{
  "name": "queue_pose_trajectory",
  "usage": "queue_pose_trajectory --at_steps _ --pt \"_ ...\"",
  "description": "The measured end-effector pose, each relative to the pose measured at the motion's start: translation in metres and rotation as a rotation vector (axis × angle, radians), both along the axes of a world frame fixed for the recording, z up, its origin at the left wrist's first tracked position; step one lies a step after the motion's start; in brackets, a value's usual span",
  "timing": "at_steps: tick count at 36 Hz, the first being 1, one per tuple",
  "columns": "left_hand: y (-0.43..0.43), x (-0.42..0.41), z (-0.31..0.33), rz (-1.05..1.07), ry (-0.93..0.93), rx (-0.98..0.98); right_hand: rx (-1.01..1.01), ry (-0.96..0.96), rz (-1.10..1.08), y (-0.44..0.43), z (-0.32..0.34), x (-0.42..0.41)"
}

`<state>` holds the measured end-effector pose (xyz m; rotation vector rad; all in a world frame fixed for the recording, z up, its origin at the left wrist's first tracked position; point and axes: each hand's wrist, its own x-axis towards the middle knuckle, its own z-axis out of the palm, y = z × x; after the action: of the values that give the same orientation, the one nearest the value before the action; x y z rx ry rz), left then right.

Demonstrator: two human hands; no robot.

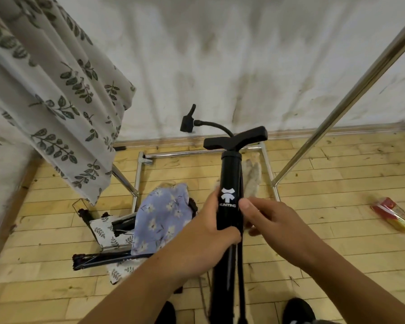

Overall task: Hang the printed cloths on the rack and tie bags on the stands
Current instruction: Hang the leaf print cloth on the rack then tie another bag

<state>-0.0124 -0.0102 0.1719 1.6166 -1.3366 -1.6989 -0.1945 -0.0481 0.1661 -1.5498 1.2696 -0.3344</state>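
From the head camera, looking down at a wooden plank floor [337,242] below a stained white wall [220,54], both hands hold a black pump [229,174] standing upright in the middle of the view. The left hand [211,225] is wrapped round the barrel from the left, fingers curled to the front just under the white logo. The right hand [274,220] meets it from the other side, its thumb pressed flat on the barrel and its fingers curled in behind, so both are clamped on the pump. Its T-handle [235,137] is at the top, and a curved hose [214,126] runs from behind the handle to the left, ending in a black nozzle head [188,124]. The rack [337,108] is chrome: one slanting rail crosses the right side of the view, and its base bars lie on the floor near the wall. A leaf-printed cloth [56,101] hangs in folds at the left, reaching almost to the floor. A blue flowered cloth [161,216] lies crumpled on the floor left of the pump, partly over smaller leaf-printed pieces [103,230] and some dark thin bars [108,257] — what these are cannot be told. A pale furry scrap [251,178] lies just behind the barrel. Well apart to the right lies a red and yellow packet [393,213]. A black shoe [298,311] shows at the bottom edge.
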Motion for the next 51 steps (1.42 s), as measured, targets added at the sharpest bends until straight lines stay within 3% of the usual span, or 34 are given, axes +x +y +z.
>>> queue_pose_trajectory --at_steps 5,9,15,21,27,35,39,43,44,47,51 --pt "0.000 -0.007 0.003 -0.027 0.089 0.010 0.217 -0.183 -0.042 0.000 0.004 0.006" --pt "0.001 -0.010 0.002 -0.047 0.151 -0.023 0.276 -0.253 -0.105 0.002 0.007 0.008" --pt "0.001 -0.007 -0.006 -0.131 0.081 -0.063 0.386 -0.284 -0.251 0.003 0.004 0.010" --pt "-0.012 0.014 -0.004 0.081 -0.234 -0.174 0.346 -0.200 -0.324 0.005 0.003 0.011" --pt "-0.026 0.031 -0.022 0.169 -0.221 0.056 0.376 -0.226 -0.186 0.003 0.006 0.006" --pt "-0.032 0.042 -0.030 0.258 -0.184 0.110 0.342 -0.266 0.088 0.007 0.021 0.003" --pt "-0.032 0.050 -0.042 0.245 -0.245 0.121 0.308 -0.260 0.147 0.007 0.027 0.002" --pt "-0.039 0.072 -0.110 0.350 -0.407 0.235 0.276 -0.233 0.142 0.007 0.031 0.001" --pt "-0.040 0.074 -0.109 0.318 -0.402 0.221 0.262 -0.221 0.126 0.007 0.030 0.001" --pt "-0.038 0.059 -0.024 0.220 -0.446 0.065 0.219 -0.177 0.066 0.007 0.026 -0.001" --pt "-0.037 0.061 -0.020 0.189 -0.463 0.041 0.181 -0.141 0.049 0.005 0.022 -0.001"
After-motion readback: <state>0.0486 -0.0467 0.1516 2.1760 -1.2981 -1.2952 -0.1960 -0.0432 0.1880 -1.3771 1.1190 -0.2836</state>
